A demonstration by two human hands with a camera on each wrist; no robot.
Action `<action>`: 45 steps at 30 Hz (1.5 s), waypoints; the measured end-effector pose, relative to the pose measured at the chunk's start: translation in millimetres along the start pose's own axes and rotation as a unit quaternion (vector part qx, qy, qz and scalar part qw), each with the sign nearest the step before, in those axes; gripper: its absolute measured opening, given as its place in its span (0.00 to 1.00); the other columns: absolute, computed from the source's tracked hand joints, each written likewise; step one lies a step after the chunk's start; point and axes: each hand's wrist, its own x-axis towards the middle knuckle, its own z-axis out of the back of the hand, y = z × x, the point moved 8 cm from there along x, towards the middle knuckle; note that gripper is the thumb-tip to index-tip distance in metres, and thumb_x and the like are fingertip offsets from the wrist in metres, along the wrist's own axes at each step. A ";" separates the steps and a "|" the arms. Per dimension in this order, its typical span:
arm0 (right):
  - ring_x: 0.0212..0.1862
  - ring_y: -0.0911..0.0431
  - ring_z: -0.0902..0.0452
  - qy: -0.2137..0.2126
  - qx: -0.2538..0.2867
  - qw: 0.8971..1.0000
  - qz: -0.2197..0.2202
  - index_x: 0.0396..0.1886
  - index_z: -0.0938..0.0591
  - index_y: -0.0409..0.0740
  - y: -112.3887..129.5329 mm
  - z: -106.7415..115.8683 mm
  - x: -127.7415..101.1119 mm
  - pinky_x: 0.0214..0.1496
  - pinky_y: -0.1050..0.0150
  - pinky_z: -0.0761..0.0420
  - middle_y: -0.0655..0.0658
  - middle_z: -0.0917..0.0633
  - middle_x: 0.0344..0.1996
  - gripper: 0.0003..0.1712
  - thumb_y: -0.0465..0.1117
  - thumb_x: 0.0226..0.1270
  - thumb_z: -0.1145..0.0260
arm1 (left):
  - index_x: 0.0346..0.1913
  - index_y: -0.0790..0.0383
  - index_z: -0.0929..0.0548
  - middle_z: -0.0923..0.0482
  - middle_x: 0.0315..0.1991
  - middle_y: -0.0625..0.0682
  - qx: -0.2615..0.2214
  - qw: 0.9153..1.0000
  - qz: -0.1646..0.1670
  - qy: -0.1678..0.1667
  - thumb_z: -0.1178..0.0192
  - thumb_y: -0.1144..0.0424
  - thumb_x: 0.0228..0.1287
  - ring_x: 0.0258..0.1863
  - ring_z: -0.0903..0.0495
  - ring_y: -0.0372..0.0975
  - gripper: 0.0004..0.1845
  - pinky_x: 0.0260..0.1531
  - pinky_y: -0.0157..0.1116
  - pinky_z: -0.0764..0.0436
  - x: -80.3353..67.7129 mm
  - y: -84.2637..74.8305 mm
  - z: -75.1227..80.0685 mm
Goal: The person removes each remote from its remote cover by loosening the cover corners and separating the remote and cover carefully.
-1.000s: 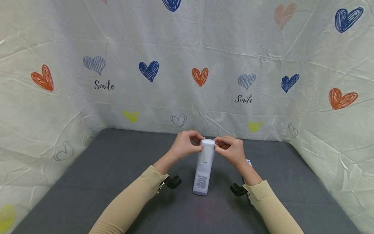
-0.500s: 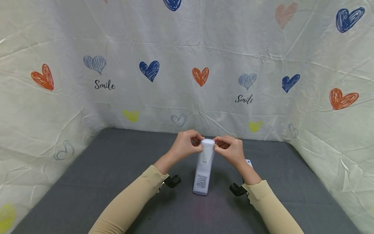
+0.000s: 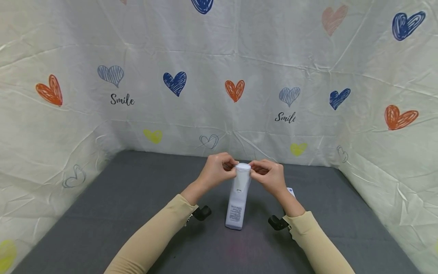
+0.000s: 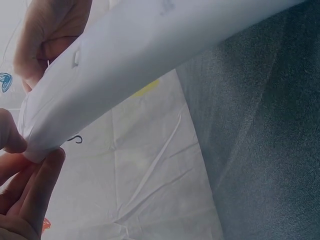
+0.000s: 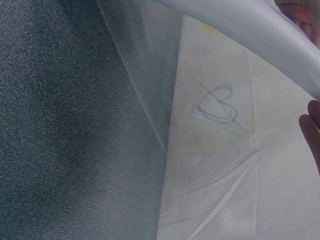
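A long white handset-like device stands tilted on the grey table, its printed label near the lower end. My left hand pinches its rounded top from the left, and my right hand pinches it from the right. In the left wrist view the white device runs diagonally, with my left fingertips at its end and my right hand behind. The right wrist view shows only an edge of the device and one fingertip.
A white sheet printed with hearts walls the table at the back and both sides. A small white object lies on the table just behind my right wrist. Black wrist cameras sit under both sleeves.
Almost nothing has changed. Both hands stay at the top of the white device, with only slight finger shifts.
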 end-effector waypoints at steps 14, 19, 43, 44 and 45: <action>0.28 0.47 0.16 -0.007 -0.005 1.000 0.021 0.34 0.14 0.29 2.6 2.3 -1.3 0.31 0.68 0.16 0.36 0.15 0.27 0.08 0.23 0.51 0.33 | 0.33 0.61 0.14 0.18 0.32 0.51 -0.031 0.999 0.004 -0.025 0.37 0.73 0.52 0.28 0.18 0.36 0.06 0.28 0.27 0.18 -1.2 2.3 1.6; 0.28 0.47 0.17 -0.007 -0.006 1.000 0.026 0.34 0.14 0.29 3.3 2.2 -2.4 0.31 0.70 0.16 0.36 0.15 0.26 0.09 0.22 0.51 0.33 | 0.33 0.60 0.14 0.18 0.31 0.50 -0.049 0.998 0.016 -0.030 0.36 0.72 0.53 0.28 0.18 0.36 0.06 0.28 0.28 0.18 -2.7 7.3 0.9; 0.26 0.50 0.17 -0.013 0.008 0.999 0.044 0.33 0.14 0.27 3.3 2.5 -2.2 0.30 0.69 0.16 0.36 0.15 0.26 0.08 0.21 0.51 0.33 | 0.35 0.67 0.14 0.15 0.35 0.59 -0.099 0.992 0.075 -0.020 0.36 0.73 0.55 0.32 0.16 0.47 0.05 0.31 0.33 0.16 -3.6 14.9 0.6; 0.26 0.49 0.17 -0.012 0.008 0.999 0.043 0.33 0.14 0.28 3.6 2.6 -2.0 0.30 0.69 0.16 0.36 0.15 0.26 0.08 0.21 0.51 0.33 | 0.35 0.68 0.14 0.16 0.35 0.60 -0.101 0.992 0.075 -0.019 0.36 0.73 0.56 0.32 0.16 0.48 0.05 0.31 0.33 0.16 -3.7 11.0 2.2; 0.26 0.49 0.17 -0.012 0.010 0.999 0.043 0.33 0.14 0.28 3.8 2.8 -1.8 0.30 0.68 0.16 0.36 0.15 0.26 0.08 0.21 0.51 0.34 | 0.35 0.69 0.14 0.16 0.35 0.60 -0.103 0.992 0.075 -0.017 0.36 0.74 0.56 0.32 0.16 0.49 0.05 0.32 0.33 0.16 -3.9 6.5 4.0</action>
